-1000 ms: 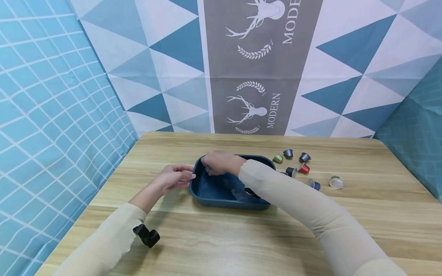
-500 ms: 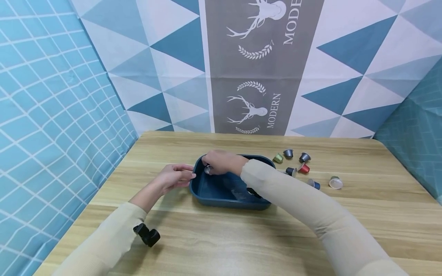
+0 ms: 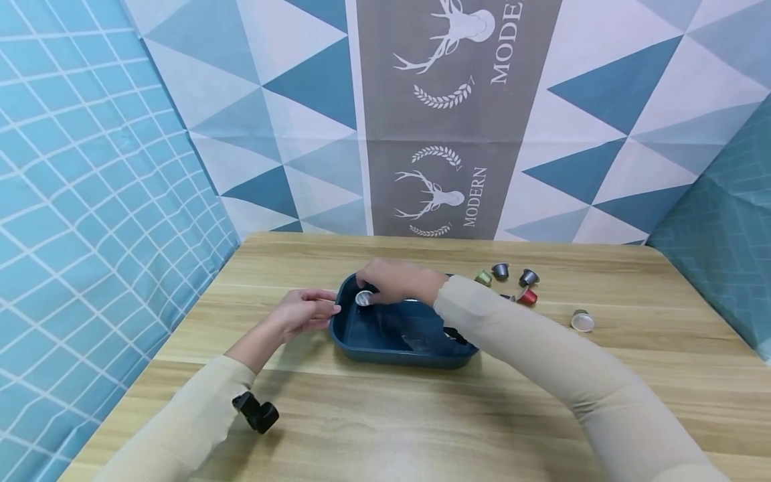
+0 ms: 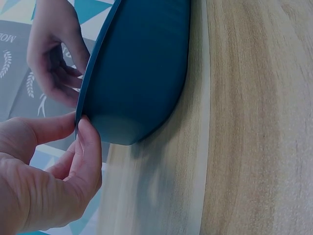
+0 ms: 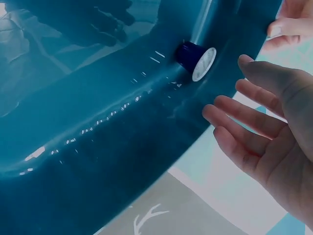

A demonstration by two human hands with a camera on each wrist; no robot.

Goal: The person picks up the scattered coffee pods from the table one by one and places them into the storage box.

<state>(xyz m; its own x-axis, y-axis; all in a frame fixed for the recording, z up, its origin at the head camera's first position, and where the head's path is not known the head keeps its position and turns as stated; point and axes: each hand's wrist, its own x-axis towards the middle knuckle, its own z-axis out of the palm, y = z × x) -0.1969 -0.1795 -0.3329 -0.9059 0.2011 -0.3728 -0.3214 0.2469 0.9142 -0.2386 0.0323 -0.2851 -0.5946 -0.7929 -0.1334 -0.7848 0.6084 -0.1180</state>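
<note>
A dark blue plastic bin [image 3: 391,355] stands on the wooden table. My left hand [image 3: 304,311] pinches its left rim between thumb and fingertips, plainest in the left wrist view. In the bin's far left corner lies a dark blue coffee capsule [image 5: 191,58] on its side, its pale foil lid [image 3: 363,298] facing outward. My right hand [image 3: 391,281] hovers just over that capsule. Its fingers [image 5: 254,115] are spread and loosely bent, apart from the capsule in the right wrist view, with nothing between them.
Right of the bin lie loose capsules: a green one [image 3: 484,278], a red one [image 3: 527,296], two dark ones behind and one with its lid up [image 3: 582,321]. My right sleeve [image 3: 518,335] crosses the bin's right end and hides part of this group. A patterned cloth [image 3: 427,187] hangs behind the table.
The right hand has let go of the capsule in the corner and drawn slightly up and right, uncovering its foil lid. The left hand stays at the rim.
</note>
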